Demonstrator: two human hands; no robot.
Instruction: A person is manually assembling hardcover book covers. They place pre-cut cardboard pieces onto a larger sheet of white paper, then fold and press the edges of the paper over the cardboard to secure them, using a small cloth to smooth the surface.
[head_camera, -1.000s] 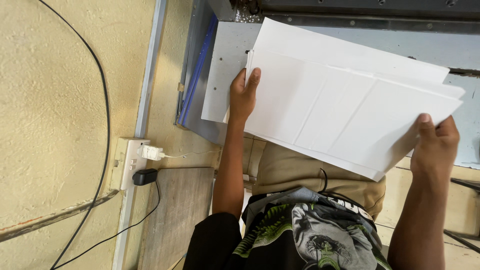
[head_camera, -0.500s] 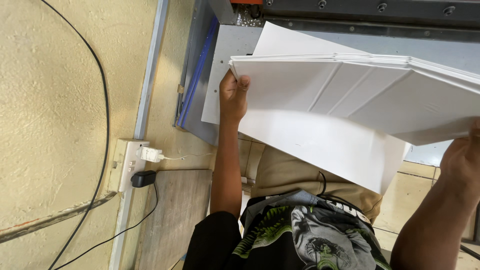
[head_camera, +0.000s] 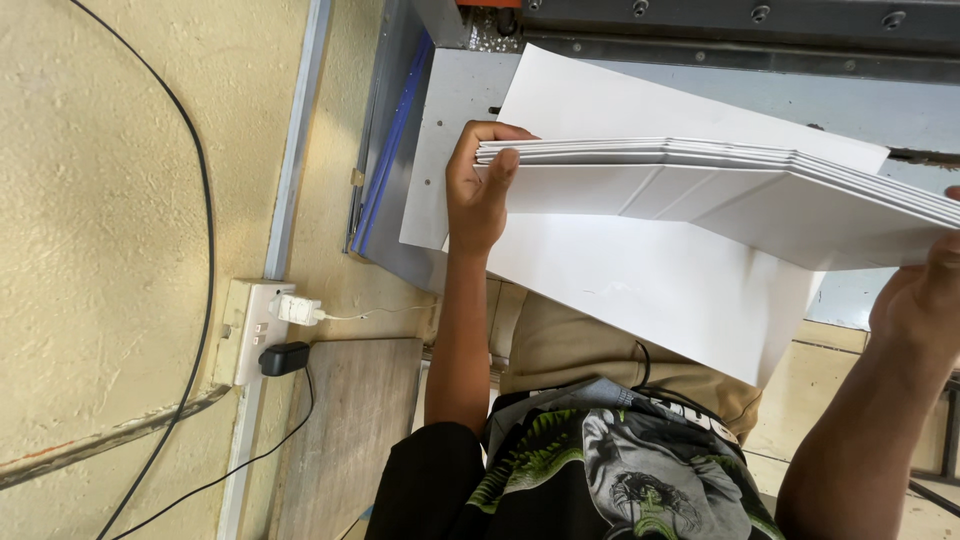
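Both my hands hold a stack of white paper sheets (head_camera: 720, 190) above a grey metal machine table (head_camera: 455, 130). My left hand (head_camera: 478, 195) grips the stack's left end, thumb on top and fingers wrapped around the edge. My right hand (head_camera: 925, 290) supports the right end from below, partly cut off by the frame edge. The stack is tilted so its layered top edge faces me. A single large white sheet (head_camera: 650, 280) lies under it, hanging over the table's near edge above my lap.
A dark metal bar with bolts (head_camera: 740, 25) runs along the back of the machine. On the cream wall at left sits a white socket (head_camera: 250, 320) with a white plug and a black plug, and black cables trail from it. A wooden board (head_camera: 350, 430) lies below.
The stack has tipped from lying flat and fanned to nearly edge-on. My right hand has swung out to the right frame edge; my left hand keeps its grip.
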